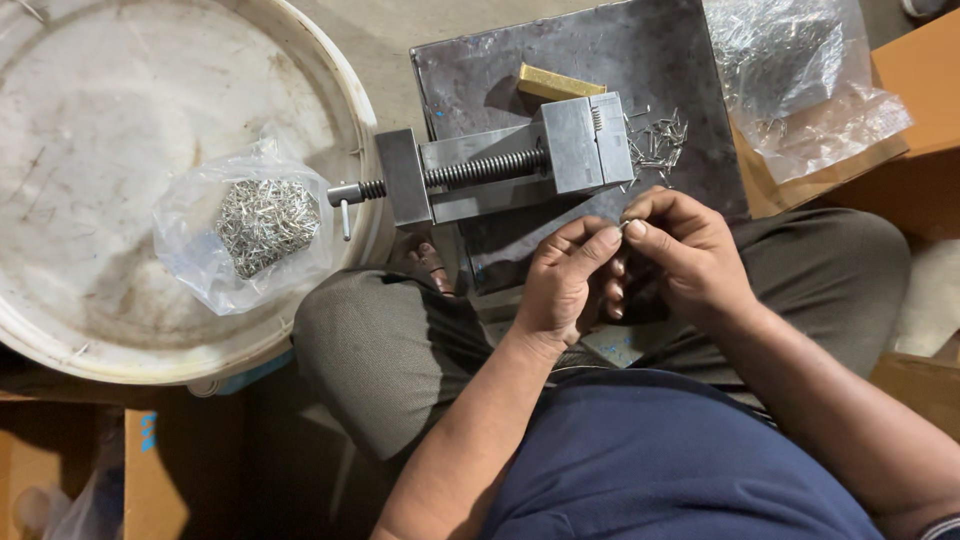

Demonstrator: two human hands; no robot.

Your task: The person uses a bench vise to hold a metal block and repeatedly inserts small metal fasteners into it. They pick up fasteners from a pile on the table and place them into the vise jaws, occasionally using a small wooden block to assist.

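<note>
My left hand (566, 282) and my right hand (683, 255) meet just in front of a small steel vise (500, 168). Together they pinch a tiny metal pin (623, 224) between thumb and fingertips. The vise lies on a dark metal plate (640, 55) resting over my knees. Several loose pins (655, 140) lie on the plate beside the vise's jaw, just above my right hand. A brass-coloured bar (557, 83) sits behind the vise.
A clear bag of small metal pins (252, 228) lies on a round white lid (110, 130) at left. A second clear plastic bag (800, 75) lies on a cardboard box (925, 90) at upper right. More cardboard (150, 465) sits lower left.
</note>
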